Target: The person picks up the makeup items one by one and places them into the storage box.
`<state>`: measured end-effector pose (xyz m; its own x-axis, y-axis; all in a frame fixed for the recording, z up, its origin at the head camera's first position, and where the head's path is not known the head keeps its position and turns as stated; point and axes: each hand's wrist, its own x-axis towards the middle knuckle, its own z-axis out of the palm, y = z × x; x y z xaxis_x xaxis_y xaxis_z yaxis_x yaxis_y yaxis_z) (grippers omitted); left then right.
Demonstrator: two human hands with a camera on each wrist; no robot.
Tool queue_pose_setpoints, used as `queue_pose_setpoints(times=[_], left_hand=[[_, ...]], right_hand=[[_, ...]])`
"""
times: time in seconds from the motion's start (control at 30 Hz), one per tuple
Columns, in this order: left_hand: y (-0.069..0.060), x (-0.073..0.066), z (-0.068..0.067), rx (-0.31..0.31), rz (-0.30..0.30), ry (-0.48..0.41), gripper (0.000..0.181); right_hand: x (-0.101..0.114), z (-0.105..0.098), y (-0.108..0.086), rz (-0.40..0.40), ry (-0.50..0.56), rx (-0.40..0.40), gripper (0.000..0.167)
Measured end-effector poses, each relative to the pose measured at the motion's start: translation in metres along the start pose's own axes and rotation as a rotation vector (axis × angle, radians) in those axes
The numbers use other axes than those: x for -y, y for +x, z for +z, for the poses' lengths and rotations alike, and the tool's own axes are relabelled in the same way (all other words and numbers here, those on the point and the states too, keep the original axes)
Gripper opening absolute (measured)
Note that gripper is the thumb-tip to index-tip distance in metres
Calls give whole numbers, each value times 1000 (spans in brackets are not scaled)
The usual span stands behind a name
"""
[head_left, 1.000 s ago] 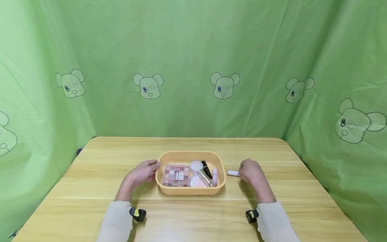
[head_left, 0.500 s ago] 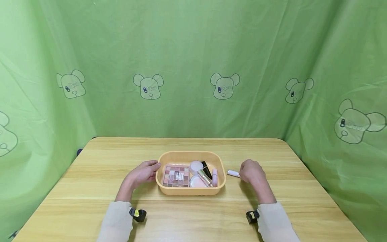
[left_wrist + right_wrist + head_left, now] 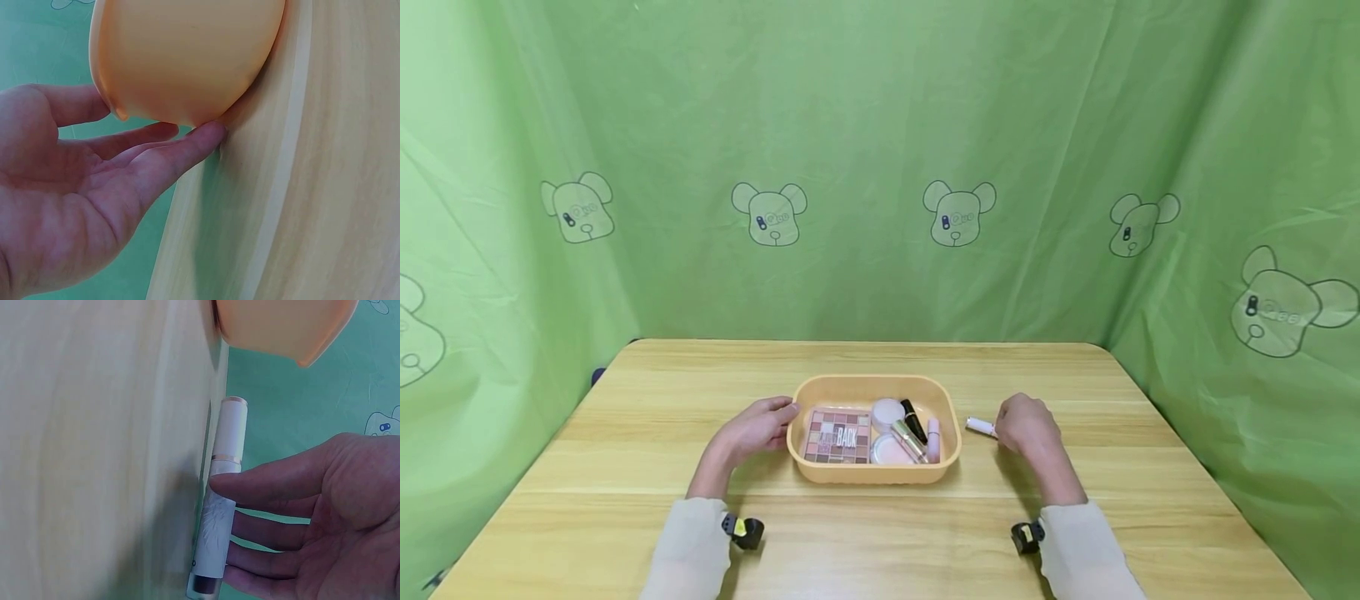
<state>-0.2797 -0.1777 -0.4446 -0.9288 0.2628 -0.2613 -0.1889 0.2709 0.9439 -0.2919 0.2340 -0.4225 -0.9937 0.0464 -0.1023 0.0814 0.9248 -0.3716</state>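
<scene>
My left hand (image 3: 760, 432) holds the left end of a yellow-orange plastic basket (image 3: 872, 473), thumb at the rim and fingers against the outer wall (image 3: 187, 62). To the basket's right, my right hand (image 3: 1028, 423) pinches a slim white lip gloss tube (image 3: 981, 427) low at the table. In the right wrist view the thumb presses on the tube (image 3: 215, 531), which has rose-gold bands and a clear end with something dark inside. The other fingers are partly hidden behind it.
Inside the basket lie an eyeshadow palette (image 3: 837, 437), two round compacts, a gold tube (image 3: 910, 442), a black tube (image 3: 913, 419) and a pink tube (image 3: 933, 442). The wooden table (image 3: 880, 542) is backed by green curtains (image 3: 865, 283).
The white tube has turned slightly in my right hand, its far end now angled a little upward and away. My right hand shifted slightly right; my left hand and the basket stayed put.
</scene>
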Motion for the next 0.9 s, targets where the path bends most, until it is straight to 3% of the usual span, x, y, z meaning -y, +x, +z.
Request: queue_pose_setpoints(times=[0.43, 0.9], left_hand=[[2, 1, 1, -12, -1, 0, 59], [-1, -1, 1, -16, -1, 21, 60]], right_hand=[[0, -1, 0, -19, 22, -36, 6], [4, -3, -2, -25, 84, -47, 11]])
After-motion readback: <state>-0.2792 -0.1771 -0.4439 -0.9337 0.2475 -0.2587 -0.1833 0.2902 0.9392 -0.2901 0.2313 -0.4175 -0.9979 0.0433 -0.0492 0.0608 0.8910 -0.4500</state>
